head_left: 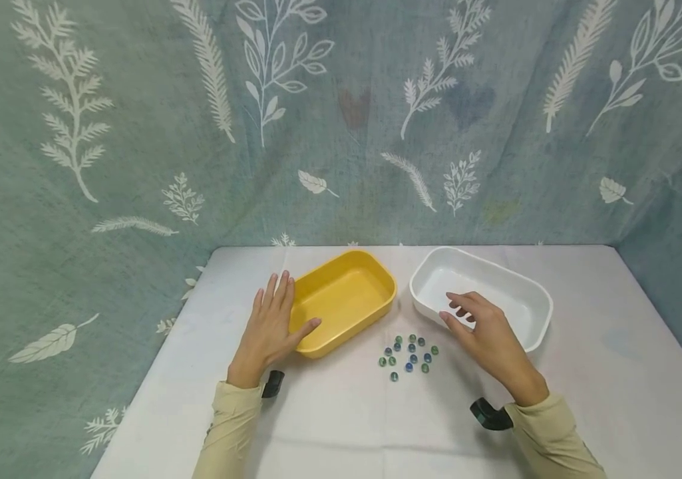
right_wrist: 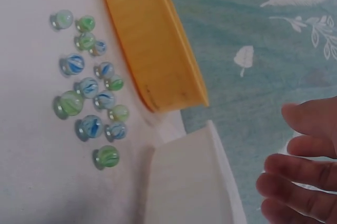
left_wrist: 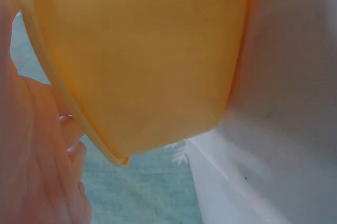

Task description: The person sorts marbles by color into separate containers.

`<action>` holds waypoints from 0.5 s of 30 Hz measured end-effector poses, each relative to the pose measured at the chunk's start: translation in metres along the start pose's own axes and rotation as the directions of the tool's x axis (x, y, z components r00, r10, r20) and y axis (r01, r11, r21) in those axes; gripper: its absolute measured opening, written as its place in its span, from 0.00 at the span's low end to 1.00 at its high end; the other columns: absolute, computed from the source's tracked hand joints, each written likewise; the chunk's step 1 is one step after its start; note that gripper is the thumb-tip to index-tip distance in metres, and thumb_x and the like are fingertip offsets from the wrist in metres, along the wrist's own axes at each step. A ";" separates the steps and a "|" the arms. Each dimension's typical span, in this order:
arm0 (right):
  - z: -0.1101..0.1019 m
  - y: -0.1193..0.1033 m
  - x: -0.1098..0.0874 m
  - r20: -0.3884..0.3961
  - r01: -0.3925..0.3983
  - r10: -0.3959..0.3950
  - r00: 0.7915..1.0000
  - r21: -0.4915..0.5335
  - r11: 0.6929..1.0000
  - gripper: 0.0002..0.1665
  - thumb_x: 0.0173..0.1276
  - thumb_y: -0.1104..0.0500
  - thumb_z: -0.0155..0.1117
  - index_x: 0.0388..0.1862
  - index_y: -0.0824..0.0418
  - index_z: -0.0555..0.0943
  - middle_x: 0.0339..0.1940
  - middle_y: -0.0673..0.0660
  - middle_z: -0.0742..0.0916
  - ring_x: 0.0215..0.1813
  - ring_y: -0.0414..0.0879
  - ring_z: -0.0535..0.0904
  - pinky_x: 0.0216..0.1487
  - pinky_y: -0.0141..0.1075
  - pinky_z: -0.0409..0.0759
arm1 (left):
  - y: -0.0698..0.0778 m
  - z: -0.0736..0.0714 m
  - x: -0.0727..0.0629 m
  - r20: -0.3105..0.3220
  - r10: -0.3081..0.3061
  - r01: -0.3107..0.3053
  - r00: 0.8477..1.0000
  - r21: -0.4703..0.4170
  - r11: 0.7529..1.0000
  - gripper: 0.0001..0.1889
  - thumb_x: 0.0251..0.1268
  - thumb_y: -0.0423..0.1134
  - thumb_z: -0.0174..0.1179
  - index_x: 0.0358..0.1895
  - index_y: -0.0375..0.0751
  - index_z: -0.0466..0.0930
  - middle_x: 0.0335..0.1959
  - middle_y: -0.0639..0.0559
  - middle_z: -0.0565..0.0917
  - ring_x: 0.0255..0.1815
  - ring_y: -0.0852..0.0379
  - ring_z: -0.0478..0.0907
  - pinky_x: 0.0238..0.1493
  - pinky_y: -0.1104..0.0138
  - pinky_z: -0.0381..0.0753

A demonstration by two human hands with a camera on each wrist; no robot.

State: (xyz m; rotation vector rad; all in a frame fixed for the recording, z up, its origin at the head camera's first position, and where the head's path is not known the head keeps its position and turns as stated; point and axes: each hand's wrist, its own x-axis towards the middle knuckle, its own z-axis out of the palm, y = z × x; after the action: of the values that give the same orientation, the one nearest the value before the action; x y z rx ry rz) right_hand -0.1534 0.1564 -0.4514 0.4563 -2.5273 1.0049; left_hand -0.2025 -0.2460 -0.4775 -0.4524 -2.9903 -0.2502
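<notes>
A person's left hand [head_left: 267, 328] is resting, fingers straight, at the left end of a yellow tray [head_left: 343, 299], seemingly steadying it, while the loosely bent, empty right hand [head_left: 489, 334] is hovering over a white tray [head_left: 511, 298] and glass marbles [head_left: 414, 358] are lying grouped in front of both.

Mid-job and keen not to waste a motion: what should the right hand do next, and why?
Probably move the right hand down and left to the marbles: its fingers hold nothing over the white tray, while the marbles lie on the table and none shows in the yellow tray.
</notes>
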 end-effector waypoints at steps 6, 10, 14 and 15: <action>0.004 0.004 0.000 0.058 -0.031 0.029 0.998 0.027 0.999 0.18 0.69 0.65 0.70 0.56 0.71 0.85 0.43 0.62 0.90 0.42 0.52 0.87 0.42 0.48 0.88 | -0.004 0.003 0.001 0.014 -0.001 0.002 1.000 -0.018 1.000 0.56 0.69 0.74 0.49 0.84 0.35 0.42 0.88 0.43 0.41 0.89 0.40 0.36 0.85 0.39 0.40; 0.007 0.005 -0.003 0.101 -0.055 0.050 0.994 0.049 0.997 0.17 0.69 0.65 0.70 0.55 0.71 0.86 0.42 0.60 0.90 0.42 0.50 0.87 0.41 0.46 0.88 | -0.006 0.005 0.000 0.031 -0.008 0.009 0.999 -0.025 1.000 0.57 0.69 0.75 0.48 0.85 0.36 0.41 0.88 0.43 0.41 0.89 0.40 0.35 0.85 0.39 0.40; 0.012 0.006 -0.009 0.150 -0.083 0.070 0.986 0.078 0.994 0.17 0.68 0.66 0.72 0.54 0.70 0.86 0.39 0.56 0.90 0.41 0.47 0.86 0.41 0.40 0.88 | -0.007 0.006 -0.001 0.055 -0.018 0.019 0.998 -0.029 0.999 0.57 0.69 0.76 0.47 0.85 0.38 0.39 0.88 0.44 0.40 0.89 0.41 0.34 0.85 0.40 0.39; 0.013 0.006 -0.012 0.161 -0.089 0.074 0.984 0.085 0.992 0.16 0.67 0.66 0.72 0.53 0.70 0.86 0.39 0.55 0.90 0.40 0.46 0.86 0.41 0.39 0.88 | -0.007 0.006 -0.001 0.059 -0.020 0.022 0.998 -0.035 0.999 0.57 0.69 0.76 0.48 0.85 0.38 0.39 0.88 0.44 0.40 0.89 0.41 0.34 0.85 0.40 0.39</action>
State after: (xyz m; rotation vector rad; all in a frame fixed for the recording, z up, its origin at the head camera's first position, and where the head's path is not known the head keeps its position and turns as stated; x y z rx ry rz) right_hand -0.1487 0.1529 -0.4688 0.4792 -2.6670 1.1620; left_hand -0.2039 -0.2525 -0.4844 -0.4400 -3.0539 -0.2974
